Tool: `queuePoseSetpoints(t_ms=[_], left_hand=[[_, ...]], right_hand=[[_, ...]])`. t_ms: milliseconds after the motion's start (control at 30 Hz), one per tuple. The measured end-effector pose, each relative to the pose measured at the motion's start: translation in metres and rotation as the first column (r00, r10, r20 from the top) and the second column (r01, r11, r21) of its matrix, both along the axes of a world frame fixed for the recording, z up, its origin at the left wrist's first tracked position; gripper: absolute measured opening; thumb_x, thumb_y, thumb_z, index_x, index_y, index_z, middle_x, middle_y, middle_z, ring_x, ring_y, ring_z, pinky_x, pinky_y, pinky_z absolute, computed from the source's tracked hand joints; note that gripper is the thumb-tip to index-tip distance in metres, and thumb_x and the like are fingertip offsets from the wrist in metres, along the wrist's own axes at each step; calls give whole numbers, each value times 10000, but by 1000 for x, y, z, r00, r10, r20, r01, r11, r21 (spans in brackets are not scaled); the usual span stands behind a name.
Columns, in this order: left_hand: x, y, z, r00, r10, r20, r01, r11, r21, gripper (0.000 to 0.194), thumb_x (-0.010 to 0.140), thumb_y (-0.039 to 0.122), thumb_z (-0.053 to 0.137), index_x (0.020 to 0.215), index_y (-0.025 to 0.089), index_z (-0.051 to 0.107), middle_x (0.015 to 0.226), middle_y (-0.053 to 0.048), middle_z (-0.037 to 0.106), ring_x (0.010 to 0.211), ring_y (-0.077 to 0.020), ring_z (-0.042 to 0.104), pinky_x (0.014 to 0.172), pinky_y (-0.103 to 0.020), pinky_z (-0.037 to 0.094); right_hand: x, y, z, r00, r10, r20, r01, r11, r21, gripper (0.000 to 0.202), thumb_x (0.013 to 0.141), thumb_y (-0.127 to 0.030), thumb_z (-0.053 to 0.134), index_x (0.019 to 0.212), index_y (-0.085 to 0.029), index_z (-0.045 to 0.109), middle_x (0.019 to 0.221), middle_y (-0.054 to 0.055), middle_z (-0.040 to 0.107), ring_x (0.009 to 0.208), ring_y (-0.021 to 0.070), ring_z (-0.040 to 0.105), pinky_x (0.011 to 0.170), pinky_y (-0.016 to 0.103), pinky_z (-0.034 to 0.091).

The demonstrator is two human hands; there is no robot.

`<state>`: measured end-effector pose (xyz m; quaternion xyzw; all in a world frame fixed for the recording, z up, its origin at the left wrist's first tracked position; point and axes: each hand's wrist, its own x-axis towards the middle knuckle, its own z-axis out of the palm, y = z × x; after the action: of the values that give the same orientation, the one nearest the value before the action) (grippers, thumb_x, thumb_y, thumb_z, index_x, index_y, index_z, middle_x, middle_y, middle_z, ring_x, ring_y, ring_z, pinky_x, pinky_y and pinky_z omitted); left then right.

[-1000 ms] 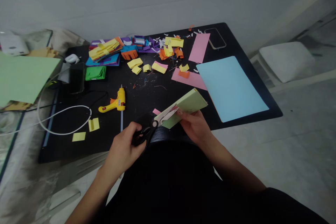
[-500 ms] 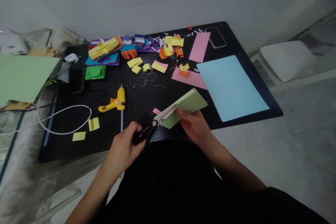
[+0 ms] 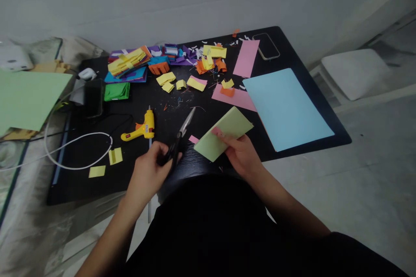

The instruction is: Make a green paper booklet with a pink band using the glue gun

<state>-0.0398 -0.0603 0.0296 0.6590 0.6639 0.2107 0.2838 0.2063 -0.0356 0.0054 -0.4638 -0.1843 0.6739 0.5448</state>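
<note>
Black-handled scissors are in my left hand, fingers closed round the handles, the blades pointing up and away over the black table. My right hand pinches a pale green folded paper near its lower right side. A small pink piece of paper shows against the green paper by my thumb. The scissor blades are apart from the green paper, to its left. A pink scrap lies on the table just left of the green paper's corner.
A yellow glue gun lies to the left, near a white cable loop. Light blue sheets lie at the right. Pink strips, yellow and orange scraps and a phone are at the back. Green folded pieces sit back left.
My left hand has drawn the scissors away from the green paper, to the left, and their blades now point upward. The green paper has turned to show its broad face.
</note>
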Motion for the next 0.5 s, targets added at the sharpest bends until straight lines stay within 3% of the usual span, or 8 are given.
queuePoseSetpoints(t_ms=[100, 267, 400, 500], left_hand=[[-1, 21, -6, 981, 14, -194, -9, 1000, 28, 294, 921, 510, 659, 955, 229, 578, 724, 5, 640, 585, -193, 608, 595, -299, 443], [7, 47, -23, 884, -31, -466, 91, 990, 107, 209, 956, 371, 605, 1059, 189, 617, 973, -127, 707, 827, -301, 698, 723, -379, 528], [10, 59, -31, 862, -47, -505, 140, 979, 148, 201, 943, 354, 630, 1020, 172, 669, 1022, -133, 676, 861, -301, 691, 798, -409, 561], [7, 65, -28, 875, -70, -479, 155, 978, 138, 207, 918, 343, 668, 997, 156, 707, 1047, -145, 678, 897, -315, 695, 870, -444, 574]], right_hand=[[2, 1, -3, 1000, 3, -4, -3, 1000, -3, 394, 696, -345, 961, 1029, -241, 777, 1227, 77, 786, 1222, 332, 697, 1081, 507, 568], [4, 0, -1, 999, 37, -29, -37, 999, -11, 451, 710, -369, 955, 1100, -232, 775, 1240, 85, 788, 1211, 334, 705, 1085, 520, 567], [4, -3, -1, 998, 61, -22, -60, 998, 12, 464, 696, -386, 965, 1098, -249, 780, 1220, 65, 801, 1175, 309, 722, 1062, 489, 584], [5, -5, -2, 996, 89, 21, -90, 995, 42, 461, 695, -406, 968, 1095, -260, 791, 1189, 58, 812, 1116, 298, 743, 1037, 485, 595]])
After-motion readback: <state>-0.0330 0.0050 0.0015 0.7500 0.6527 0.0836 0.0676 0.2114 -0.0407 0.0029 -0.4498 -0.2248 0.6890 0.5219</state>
